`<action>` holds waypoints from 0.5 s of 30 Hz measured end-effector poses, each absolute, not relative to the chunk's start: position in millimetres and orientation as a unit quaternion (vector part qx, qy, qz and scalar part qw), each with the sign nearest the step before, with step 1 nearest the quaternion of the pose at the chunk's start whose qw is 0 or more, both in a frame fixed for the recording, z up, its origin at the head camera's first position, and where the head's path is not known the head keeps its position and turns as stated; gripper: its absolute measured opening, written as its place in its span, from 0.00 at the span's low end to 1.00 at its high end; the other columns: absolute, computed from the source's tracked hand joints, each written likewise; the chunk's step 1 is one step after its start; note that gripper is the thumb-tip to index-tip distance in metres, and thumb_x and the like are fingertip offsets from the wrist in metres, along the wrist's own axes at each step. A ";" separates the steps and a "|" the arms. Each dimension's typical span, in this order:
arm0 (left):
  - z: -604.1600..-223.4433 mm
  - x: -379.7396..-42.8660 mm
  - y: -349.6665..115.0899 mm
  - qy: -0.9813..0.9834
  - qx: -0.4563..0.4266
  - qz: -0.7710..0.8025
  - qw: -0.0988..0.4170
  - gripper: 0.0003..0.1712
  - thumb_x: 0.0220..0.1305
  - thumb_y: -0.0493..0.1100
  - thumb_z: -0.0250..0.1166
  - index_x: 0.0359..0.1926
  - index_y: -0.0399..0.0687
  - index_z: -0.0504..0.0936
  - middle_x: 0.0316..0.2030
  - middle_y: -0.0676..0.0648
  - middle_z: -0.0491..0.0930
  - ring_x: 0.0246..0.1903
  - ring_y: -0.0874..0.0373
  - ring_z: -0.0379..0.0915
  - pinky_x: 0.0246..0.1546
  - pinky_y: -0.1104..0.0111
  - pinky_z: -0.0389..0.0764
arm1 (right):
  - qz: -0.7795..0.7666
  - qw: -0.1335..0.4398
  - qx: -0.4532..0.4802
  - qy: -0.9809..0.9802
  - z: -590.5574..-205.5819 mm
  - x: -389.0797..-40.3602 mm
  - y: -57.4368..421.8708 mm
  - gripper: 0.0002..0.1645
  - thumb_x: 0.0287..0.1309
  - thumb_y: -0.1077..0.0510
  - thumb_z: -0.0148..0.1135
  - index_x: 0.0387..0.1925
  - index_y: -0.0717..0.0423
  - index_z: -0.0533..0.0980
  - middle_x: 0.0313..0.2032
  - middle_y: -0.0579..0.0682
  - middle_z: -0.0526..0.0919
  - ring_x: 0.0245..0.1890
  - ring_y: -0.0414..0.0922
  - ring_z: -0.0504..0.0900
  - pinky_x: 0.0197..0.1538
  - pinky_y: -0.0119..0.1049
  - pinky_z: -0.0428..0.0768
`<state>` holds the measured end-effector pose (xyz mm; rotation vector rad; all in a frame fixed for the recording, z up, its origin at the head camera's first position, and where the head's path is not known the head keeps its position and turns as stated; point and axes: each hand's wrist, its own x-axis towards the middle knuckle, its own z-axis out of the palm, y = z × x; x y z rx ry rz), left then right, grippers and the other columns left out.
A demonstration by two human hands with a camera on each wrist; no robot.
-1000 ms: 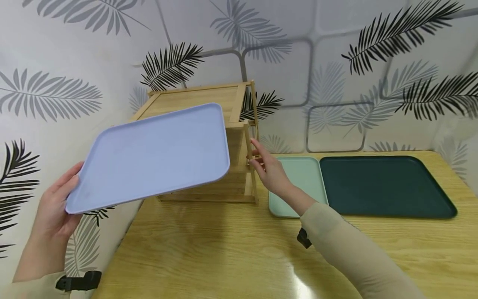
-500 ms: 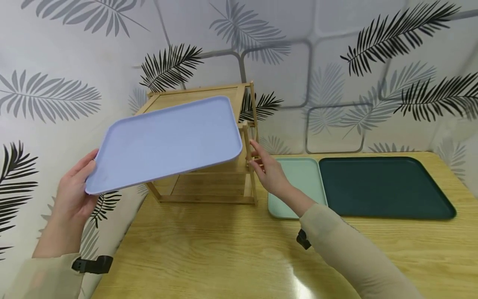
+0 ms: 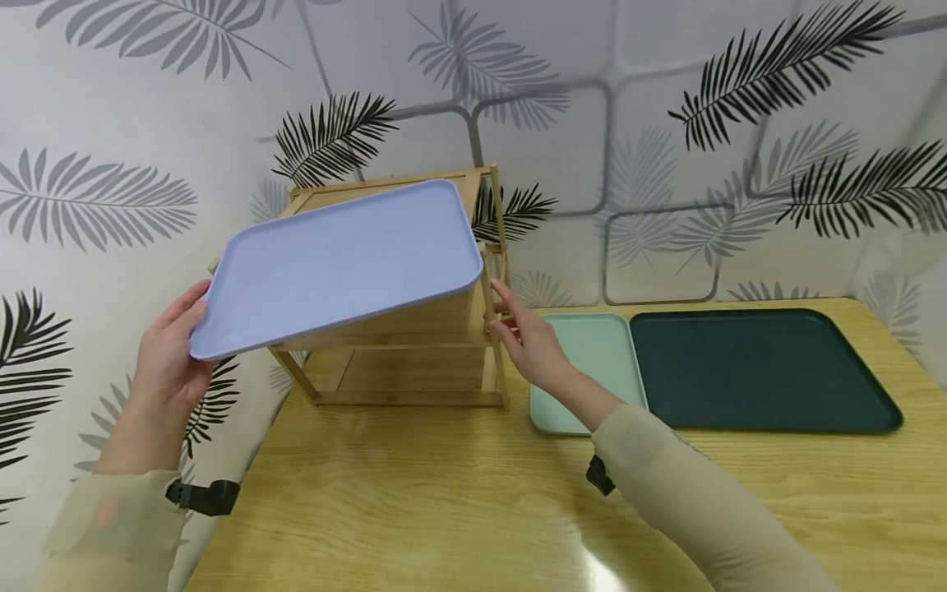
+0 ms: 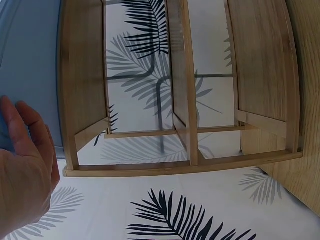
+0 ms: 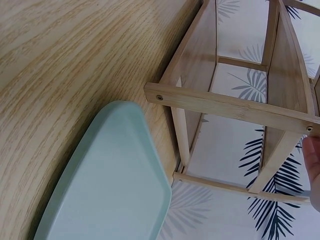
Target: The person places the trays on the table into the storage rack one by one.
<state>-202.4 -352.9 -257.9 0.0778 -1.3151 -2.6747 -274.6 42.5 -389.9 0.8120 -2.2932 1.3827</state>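
Observation:
My left hand point(image 3: 170, 345) grips the left end of a pale blue tray point(image 3: 340, 259), thumb along the rim and fingers underneath. The tray tilts over the upper part of a wooden shelf rack point(image 3: 414, 370) and hides much of its top. Its right corner overlaps the rack's right front post in the head view. In the left wrist view the tray point(image 4: 32, 65) lies along the rack's top shelf board point(image 4: 82, 65). My right hand point(image 3: 536, 349) holds that front post between thumb and fingers. Only fingertips point(image 5: 312, 155) show at the post in the right wrist view.
A mint green tray point(image 3: 592, 362) lies on the wooden table point(image 3: 444, 501) just right of the rack, partly behind my right forearm. Beside it lies a dark green tray point(image 3: 762, 370). A leaf-patterned wall point(image 3: 562, 148) stands close behind and to the left.
My left hand has carried the blue tray right and farther back, up over the rack, uncovering more of the lower shelves. The right hand stays at the post.

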 end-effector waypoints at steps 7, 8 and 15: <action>-253.6 -215.1 -357.3 -0.429 0.032 -0.901 0.054 0.13 0.72 0.36 0.54 0.54 0.45 0.76 0.42 0.47 0.82 0.38 0.53 0.82 0.32 0.61 0.85 | 0.484 0.171 0.285 -0.810 -389.5 -275.1 43.9 0.34 0.71 0.63 0.52 0.74 0.54 0.54 0.53 0.62 0.76 0.47 0.56 0.81 0.47 0.47 0.82; -254.1 -214.9 -357.9 -0.430 0.021 -0.901 0.049 0.13 0.73 0.37 0.54 0.56 0.46 0.75 0.43 0.47 0.82 0.39 0.53 0.81 0.33 0.60 0.84 | 0.484 0.170 0.284 -0.810 -389.8 -275.1 44.0 0.34 0.71 0.63 0.52 0.74 0.54 0.54 0.54 0.62 0.76 0.47 0.56 0.81 0.47 0.46 0.82; -269.2 -200.5 -356.6 -0.489 -0.108 -0.864 0.040 0.28 0.73 0.37 0.53 0.70 0.46 0.56 0.55 0.45 0.75 0.44 0.53 0.79 0.40 0.61 0.82 | 0.482 0.177 0.294 -0.806 -390.9 -275.1 43.6 0.34 0.71 0.63 0.53 0.74 0.55 0.54 0.54 0.62 0.76 0.46 0.55 0.82 0.46 0.46 0.82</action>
